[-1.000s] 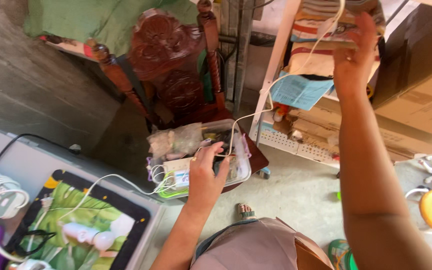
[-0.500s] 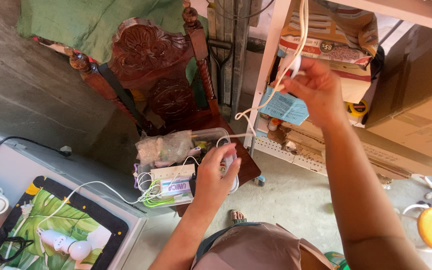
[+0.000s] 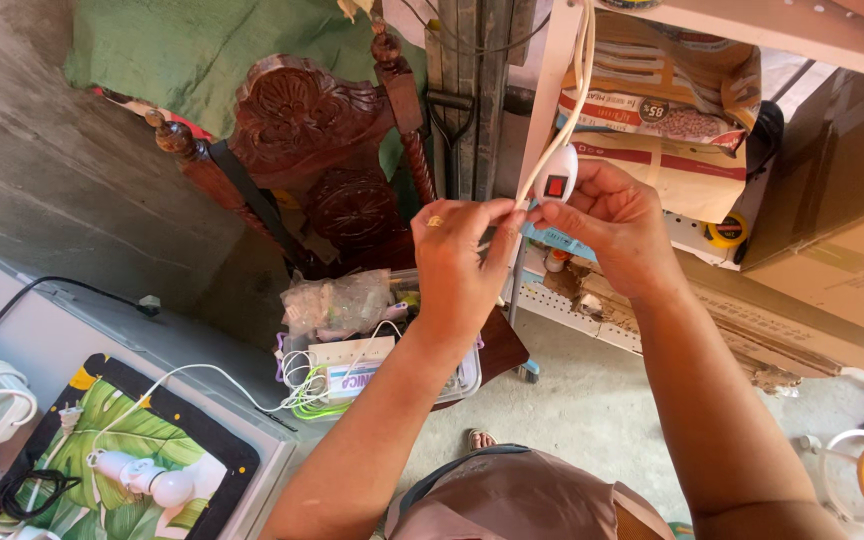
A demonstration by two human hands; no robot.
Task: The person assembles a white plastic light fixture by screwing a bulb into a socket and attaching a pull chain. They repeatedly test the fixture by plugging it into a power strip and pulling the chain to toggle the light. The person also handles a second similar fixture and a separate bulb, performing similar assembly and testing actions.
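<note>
Both hands now meet in front of the shelf post (image 3: 550, 90). A second ago the left hand (image 3: 457, 265) was down at the clear box (image 3: 452, 380) on the chair (image 3: 322, 160); it has come up and pinches the white cord (image 3: 574, 95) just below the switch (image 3: 556, 178). The right hand (image 3: 617, 225), which reached high before, has dropped and grasps that white switch with its red button. So the work has moved from the box to the switch, held between both hands.
</note>
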